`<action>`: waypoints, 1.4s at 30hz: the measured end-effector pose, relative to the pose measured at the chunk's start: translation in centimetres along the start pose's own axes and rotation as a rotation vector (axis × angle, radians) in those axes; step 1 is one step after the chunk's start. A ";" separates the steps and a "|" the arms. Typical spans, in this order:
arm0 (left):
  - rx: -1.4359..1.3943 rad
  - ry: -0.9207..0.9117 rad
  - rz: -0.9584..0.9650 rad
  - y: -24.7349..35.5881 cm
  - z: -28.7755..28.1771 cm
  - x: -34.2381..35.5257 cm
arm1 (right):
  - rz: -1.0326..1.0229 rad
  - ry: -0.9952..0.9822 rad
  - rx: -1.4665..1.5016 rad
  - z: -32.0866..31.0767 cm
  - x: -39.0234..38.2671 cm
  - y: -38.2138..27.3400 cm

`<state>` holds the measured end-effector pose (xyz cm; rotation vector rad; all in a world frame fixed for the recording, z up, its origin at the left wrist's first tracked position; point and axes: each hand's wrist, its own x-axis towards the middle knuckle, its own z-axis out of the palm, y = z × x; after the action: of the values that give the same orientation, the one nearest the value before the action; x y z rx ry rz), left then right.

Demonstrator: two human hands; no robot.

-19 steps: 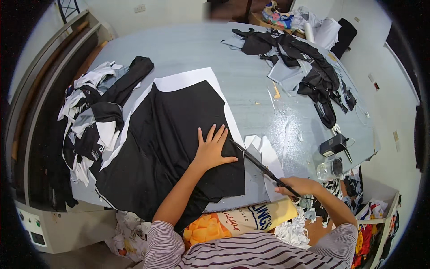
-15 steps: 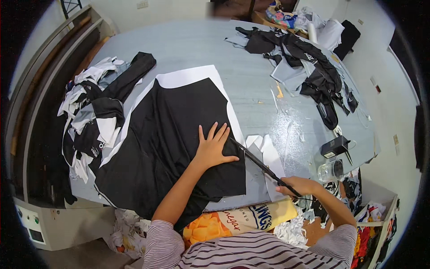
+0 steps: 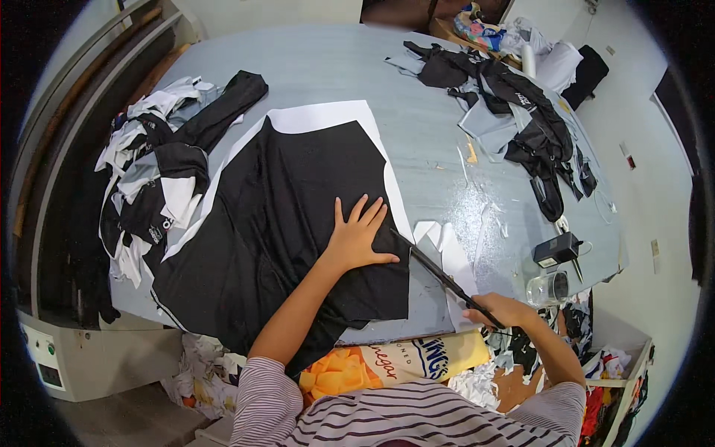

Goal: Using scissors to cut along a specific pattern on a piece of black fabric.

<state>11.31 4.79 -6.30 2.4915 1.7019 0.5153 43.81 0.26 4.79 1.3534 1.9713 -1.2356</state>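
Note:
Black fabric [image 3: 298, 171] lies over a white paper sheet [image 3: 316, 115] that shows along its top and sides. My left hand [image 3: 357, 235] lies spread on the fabric near its right part, pressing it flat. My right hand [image 3: 497, 309] grips the handles of long black scissors [image 3: 439, 275], whose blades reach onto the fabric's right edge just beside my left thumb. White paper offcuts [image 3: 454, 261] lie under and beside the scissors.
Fabric heaps [image 3: 179, 186] [image 3: 521, 119] lie left and back right on the grey table [image 3: 335, 59]. A dark box [image 3: 555, 250] and glass jar [image 3: 547, 288] sit right. A machine [image 3: 89, 357] stands left, scrap bins [image 3: 618, 372] lower right.
The view has shifted slightly, with the table higher in the picture. My hands and the scissors hold nearly the same places on the fabric.

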 end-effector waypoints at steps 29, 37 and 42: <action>-0.078 -0.006 -0.012 0.3 -0.3 0.3 | 0.062 -0.008 0.339 4.7 -0.6 -2.3; -0.074 0.024 -0.026 0.4 -0.5 0.2 | 0.092 0.011 0.322 3.7 1.3 -5.1; -0.090 0.043 -0.023 0.5 -0.4 0.2 | 0.088 0.054 0.389 3.9 2.0 -6.0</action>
<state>11.67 4.69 -5.74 2.4127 1.6808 0.6332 37.16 -2.76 3.88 1.6522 1.7420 -1.6137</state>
